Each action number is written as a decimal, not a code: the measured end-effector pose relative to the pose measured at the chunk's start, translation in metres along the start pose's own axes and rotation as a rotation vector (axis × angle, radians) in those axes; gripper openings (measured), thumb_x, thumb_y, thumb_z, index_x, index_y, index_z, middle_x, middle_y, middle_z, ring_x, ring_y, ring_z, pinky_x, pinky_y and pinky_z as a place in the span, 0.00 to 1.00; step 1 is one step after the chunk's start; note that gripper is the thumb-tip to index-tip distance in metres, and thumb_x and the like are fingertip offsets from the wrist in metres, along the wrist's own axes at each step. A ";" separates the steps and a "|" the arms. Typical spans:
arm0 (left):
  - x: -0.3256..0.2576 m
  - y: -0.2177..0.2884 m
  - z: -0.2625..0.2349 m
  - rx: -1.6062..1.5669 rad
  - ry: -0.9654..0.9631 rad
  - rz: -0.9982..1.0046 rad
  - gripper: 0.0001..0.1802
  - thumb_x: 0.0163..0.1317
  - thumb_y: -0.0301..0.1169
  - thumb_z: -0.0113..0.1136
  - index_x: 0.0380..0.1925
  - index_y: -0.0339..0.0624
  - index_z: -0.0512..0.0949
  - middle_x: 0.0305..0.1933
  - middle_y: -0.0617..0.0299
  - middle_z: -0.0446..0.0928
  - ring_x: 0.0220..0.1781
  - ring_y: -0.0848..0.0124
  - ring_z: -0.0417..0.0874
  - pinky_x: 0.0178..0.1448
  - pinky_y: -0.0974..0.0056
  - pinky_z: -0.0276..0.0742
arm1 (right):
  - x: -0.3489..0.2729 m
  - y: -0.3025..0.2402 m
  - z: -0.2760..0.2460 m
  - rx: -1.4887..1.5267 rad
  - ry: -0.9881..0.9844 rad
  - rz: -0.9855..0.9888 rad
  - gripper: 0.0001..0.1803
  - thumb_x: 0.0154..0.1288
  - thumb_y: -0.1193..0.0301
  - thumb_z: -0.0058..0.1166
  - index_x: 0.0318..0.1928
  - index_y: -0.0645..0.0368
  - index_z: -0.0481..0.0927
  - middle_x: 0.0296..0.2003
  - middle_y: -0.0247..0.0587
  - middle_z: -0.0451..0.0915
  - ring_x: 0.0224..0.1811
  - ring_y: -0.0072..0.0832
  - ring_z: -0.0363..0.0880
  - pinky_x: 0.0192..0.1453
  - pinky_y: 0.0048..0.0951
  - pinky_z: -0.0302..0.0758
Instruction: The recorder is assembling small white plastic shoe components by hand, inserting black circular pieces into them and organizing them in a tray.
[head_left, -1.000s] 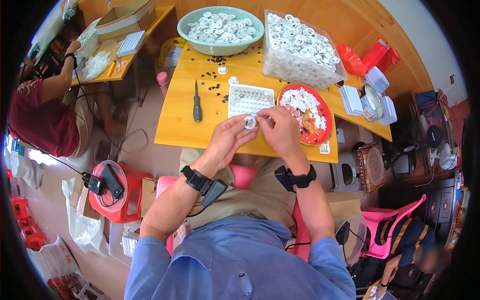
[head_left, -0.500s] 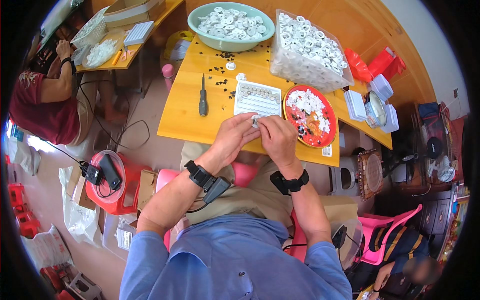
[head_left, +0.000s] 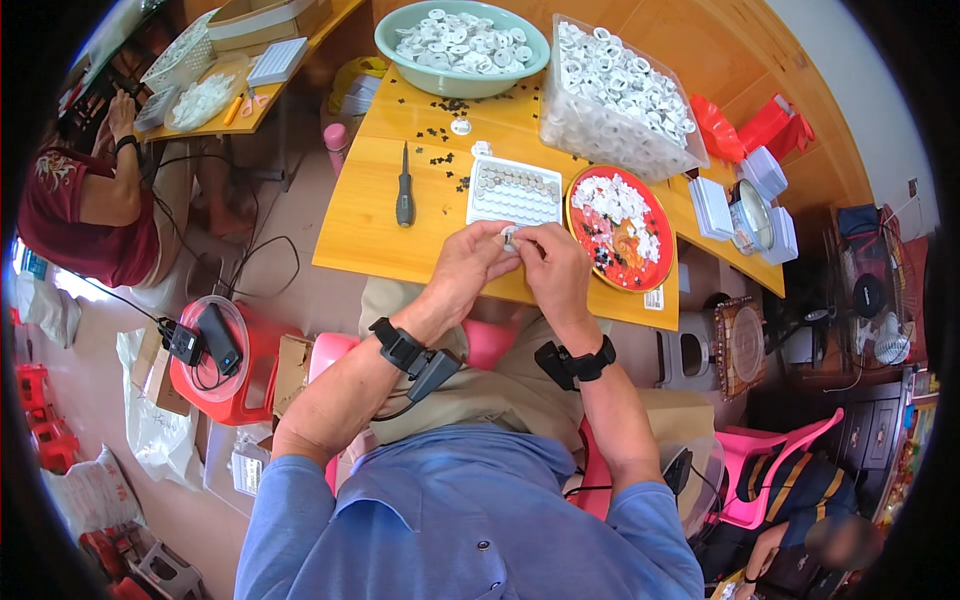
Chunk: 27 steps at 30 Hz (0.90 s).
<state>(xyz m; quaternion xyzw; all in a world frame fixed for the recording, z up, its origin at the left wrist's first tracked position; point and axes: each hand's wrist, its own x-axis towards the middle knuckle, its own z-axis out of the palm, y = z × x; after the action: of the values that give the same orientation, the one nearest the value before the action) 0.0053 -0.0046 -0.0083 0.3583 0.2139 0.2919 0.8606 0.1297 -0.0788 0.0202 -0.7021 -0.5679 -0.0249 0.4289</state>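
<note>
A small round white plastic part (head_left: 509,237) is pinched between both sets of fingertips at the table's near edge. My left hand (head_left: 467,262) grips it from the left, while my right hand (head_left: 556,266) has thumb and fingers pressed on its right side. Just beyond the hands lies a white tray (head_left: 513,208) with rows of round wells, its far rows filled with small silvery discs. To the right, a red plate (head_left: 660,262) carries small white and black pieces. A screwdriver (head_left: 405,195) with a dark handle lies to the left.
At the table's far side stand a green basin (head_left: 388,42) and a clear plastic bin (head_left: 600,140), both heaped with white round parts. Tiny black pieces (head_left: 440,135) are scattered across the wooden table (head_left: 360,235). A person in dark red (head_left: 95,220) sits at another table to the left.
Both hands stay together on the white part, with the fingers shifting slightly around it. The person at the left has moved a little.
</note>
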 end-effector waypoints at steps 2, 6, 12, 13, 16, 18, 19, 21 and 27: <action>0.000 0.001 0.001 0.002 -0.002 0.010 0.15 0.76 0.26 0.45 0.56 0.29 0.71 0.55 0.52 0.76 0.56 0.68 0.80 0.63 0.62 0.79 | 0.001 -0.003 0.000 -0.059 0.024 -0.074 0.02 0.59 0.74 0.61 0.33 0.56 0.84 0.28 0.41 0.81 0.30 0.40 0.82 0.32 0.35 0.76; 0.001 0.000 0.001 0.002 0.014 0.004 0.14 0.76 0.26 0.45 0.56 0.30 0.71 0.55 0.52 0.76 0.56 0.68 0.80 0.63 0.63 0.79 | 0.003 -0.002 0.000 -0.091 0.010 -0.070 0.03 0.58 0.74 0.61 0.33 0.57 0.85 0.29 0.42 0.81 0.30 0.39 0.82 0.33 0.35 0.77; -0.002 0.002 0.004 0.047 0.032 -0.022 0.14 0.75 0.26 0.45 0.56 0.31 0.71 0.55 0.53 0.76 0.55 0.69 0.81 0.62 0.64 0.79 | 0.006 0.009 -0.004 0.157 -0.155 0.228 0.05 0.57 0.74 0.61 0.34 0.59 0.86 0.30 0.43 0.82 0.29 0.36 0.83 0.34 0.32 0.77; -0.001 0.002 0.003 0.053 0.031 -0.021 0.14 0.75 0.25 0.44 0.56 0.31 0.70 0.55 0.53 0.76 0.55 0.69 0.81 0.62 0.64 0.79 | 0.005 0.008 -0.002 0.120 -0.124 0.180 0.05 0.57 0.74 0.61 0.34 0.60 0.86 0.30 0.42 0.82 0.29 0.34 0.83 0.34 0.32 0.76; -0.002 0.003 0.002 0.062 0.022 -0.025 0.14 0.75 0.25 0.44 0.56 0.30 0.70 0.55 0.53 0.76 0.55 0.68 0.81 0.63 0.64 0.79 | 0.005 0.008 -0.001 0.113 -0.106 0.180 0.05 0.57 0.74 0.61 0.34 0.60 0.86 0.30 0.43 0.83 0.29 0.33 0.83 0.35 0.32 0.77; -0.002 0.003 0.002 0.065 0.015 -0.030 0.15 0.75 0.25 0.44 0.56 0.30 0.70 0.55 0.52 0.76 0.55 0.68 0.81 0.63 0.64 0.79 | 0.005 0.009 0.000 0.145 -0.119 0.228 0.05 0.57 0.74 0.61 0.33 0.61 0.86 0.30 0.43 0.83 0.29 0.32 0.84 0.35 0.31 0.77; -0.002 0.003 0.003 0.072 0.000 -0.029 0.15 0.75 0.24 0.44 0.56 0.29 0.70 0.55 0.52 0.76 0.55 0.68 0.81 0.63 0.64 0.79 | 0.004 0.011 0.001 0.209 -0.130 0.304 0.05 0.57 0.74 0.61 0.34 0.62 0.85 0.30 0.45 0.84 0.29 0.31 0.84 0.35 0.30 0.77; -0.002 0.003 0.003 0.080 -0.014 -0.031 0.15 0.75 0.24 0.44 0.56 0.29 0.70 0.55 0.52 0.76 0.55 0.68 0.81 0.63 0.64 0.79 | 0.004 0.013 0.001 0.274 -0.140 0.384 0.06 0.57 0.75 0.61 0.35 0.63 0.85 0.30 0.46 0.85 0.30 0.30 0.85 0.35 0.29 0.78; -0.001 0.006 0.006 0.107 -0.016 -0.070 0.15 0.74 0.23 0.44 0.56 0.29 0.70 0.54 0.50 0.78 0.54 0.66 0.83 0.62 0.64 0.80 | 0.007 0.027 -0.004 0.546 -0.204 0.454 0.07 0.61 0.76 0.61 0.38 0.67 0.84 0.28 0.40 0.85 0.31 0.22 0.83 0.35 0.23 0.77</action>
<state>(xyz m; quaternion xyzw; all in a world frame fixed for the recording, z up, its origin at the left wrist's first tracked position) 0.0055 -0.0048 0.0002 0.3986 0.2346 0.2466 0.8516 0.1561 -0.0756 0.0112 -0.6688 -0.4232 0.2937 0.5361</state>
